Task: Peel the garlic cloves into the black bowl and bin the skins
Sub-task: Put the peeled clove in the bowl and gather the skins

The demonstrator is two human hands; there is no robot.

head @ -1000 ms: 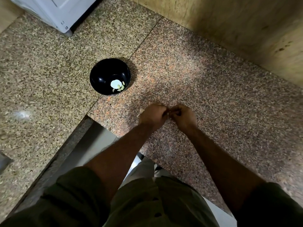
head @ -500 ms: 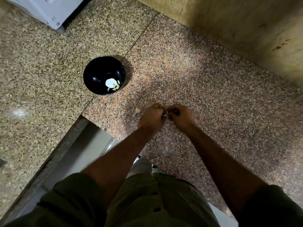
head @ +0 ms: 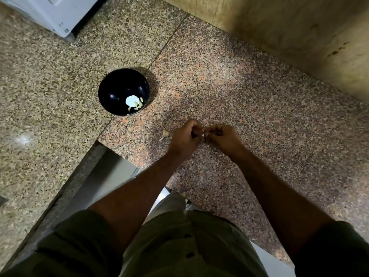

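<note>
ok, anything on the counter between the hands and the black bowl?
Nothing visible blocks it. The only thing near the line from the left hand and right hand to the black bowl is one loose garlic clove, lying flat on the counter.

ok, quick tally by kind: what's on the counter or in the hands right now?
Black bowl: 1, peeled pieces inside, too small to count
Unpeeled garlic clove on the counter: 1
Pale bit pinched between left hand and right hand: 1, mostly hidden, likely a clove
White appliance: 1
Total: 4
</note>
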